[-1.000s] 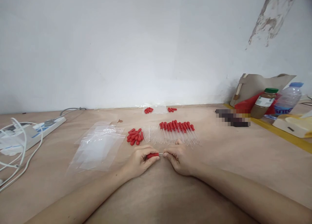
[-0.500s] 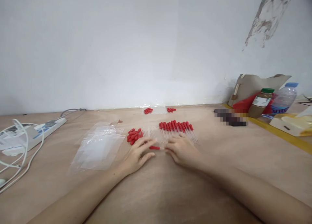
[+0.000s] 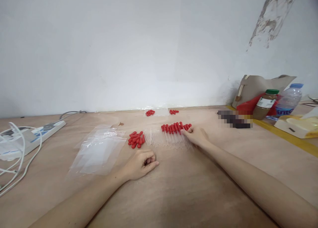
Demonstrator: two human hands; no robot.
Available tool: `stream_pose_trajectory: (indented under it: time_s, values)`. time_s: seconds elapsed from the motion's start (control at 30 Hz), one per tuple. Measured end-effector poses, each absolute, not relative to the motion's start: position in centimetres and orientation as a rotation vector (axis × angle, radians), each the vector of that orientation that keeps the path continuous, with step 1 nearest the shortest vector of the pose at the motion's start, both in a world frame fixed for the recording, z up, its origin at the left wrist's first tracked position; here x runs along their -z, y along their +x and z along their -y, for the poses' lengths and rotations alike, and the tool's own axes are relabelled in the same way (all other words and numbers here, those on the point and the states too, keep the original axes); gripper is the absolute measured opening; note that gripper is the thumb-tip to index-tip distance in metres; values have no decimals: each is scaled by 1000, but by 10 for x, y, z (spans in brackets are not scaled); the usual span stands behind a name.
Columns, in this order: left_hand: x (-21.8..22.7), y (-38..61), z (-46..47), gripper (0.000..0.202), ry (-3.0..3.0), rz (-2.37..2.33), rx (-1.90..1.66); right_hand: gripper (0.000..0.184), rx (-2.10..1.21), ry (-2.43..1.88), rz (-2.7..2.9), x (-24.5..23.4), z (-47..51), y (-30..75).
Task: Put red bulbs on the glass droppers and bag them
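My left hand (image 3: 141, 164) rests on the table with fingers curled in and thumb extended; nothing shows in it. Just beyond it lies a heap of red rubber bulbs (image 3: 136, 139). Beside the heap, thin clear glass tubes (image 3: 155, 138) lie side by side. To their right is a row of glass droppers (image 3: 172, 128) with red bulbs on their far ends. My right hand (image 3: 196, 135) is at the right part of this row, thumb and fingers pinched on a dropper; its fingers partly hide the droppers there.
Clear zip bags (image 3: 100, 150) lie at left, near a white power strip (image 3: 51, 132) with loose cables. Smaller groups of red bulbs (image 3: 150, 113) sit by the wall. At right stand a green-capped jar (image 3: 265, 104), a water bottle (image 3: 289, 100) and a beige bag (image 3: 255, 85).
My right hand has moved away and right, from the near side of the tubes to the dropper row. My left hand has drawn slightly nearer and curled; the red-bulbed dropper between them is gone from there.
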State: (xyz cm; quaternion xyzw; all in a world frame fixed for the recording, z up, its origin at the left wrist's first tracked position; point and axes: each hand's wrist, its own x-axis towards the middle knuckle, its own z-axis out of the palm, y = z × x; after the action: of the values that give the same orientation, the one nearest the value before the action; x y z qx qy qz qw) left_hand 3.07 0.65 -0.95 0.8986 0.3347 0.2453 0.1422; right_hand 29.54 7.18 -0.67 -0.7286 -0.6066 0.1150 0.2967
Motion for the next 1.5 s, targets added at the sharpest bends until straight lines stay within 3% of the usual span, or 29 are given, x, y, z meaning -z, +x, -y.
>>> stream_pose_trajectory:
  time_s: [0.27,0.47,0.7,0.97,1.17,1.5]
  values:
    - [8,30,-7,20,2588,-977,-676,33,-177,-1930,1663,7,-66,293]
    - [6,31,-6,23,2537,-1002,-726,22,-49,-1667,1805,-2,-48,270]
    - [-26,-16,-62,20,2068,-1723,-1051,18,-161,-1675,1986,-18,-63,202]
    - [-26,-44,-123,22,1848,-1823,-739,33,-327,-1863,1992,-27,-95,153]
    - [-18,-37,-135,23,1789,-1860,-611,30,-413,-1905,2013,-23,-103,149]
    - [-27,-19,-105,23,2031,-1669,-1205,29,-542,-1752,2076,-44,-94,174]
